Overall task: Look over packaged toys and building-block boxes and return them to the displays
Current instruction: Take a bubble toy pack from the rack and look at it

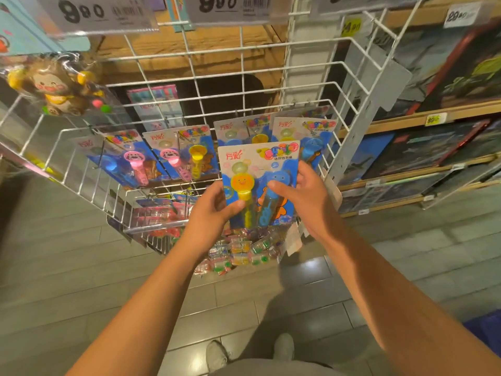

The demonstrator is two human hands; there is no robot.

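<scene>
- Holding a carded bubble-wand pack (259,183) upright in front of a white wire rack (244,77), both hands grip its lower half.
- The left hand (211,213) clasps the pack's left edge, thumb curled across the front over the yellow wand's tube, fingers behind the card.
- The right hand (303,194) clasps the right edge, thumb laid over the blue wand, fingers wrapped behind the card.
- The pack bears a yellow chick-headed wand on the left and a blue animal-headed wand on the right, on a blue backing with red lettering at the top.
- Just behind it hang like packs (176,156) on the rack's hooks, in a row: pink and yellow wands to the left, blue and yellow ones above and to the right.
- Below the held pack, small clear packets of coloured toys (238,253) hang in a bunch, with pink-trimmed packs (160,213) to their left on a lower hook.
- A bagged plush monkey toy (57,85) hangs at the upper left of the rack.
- Price tags (95,12) reading 9.80 sit along the top of the view.
- To the right, wooden shelves (433,115) carry large dark boxes (461,74) with yellow price labels on the shelf edges.
- Grey floor tiles (81,267) lie below, and two light shoes (217,354) show at the bottom.
</scene>
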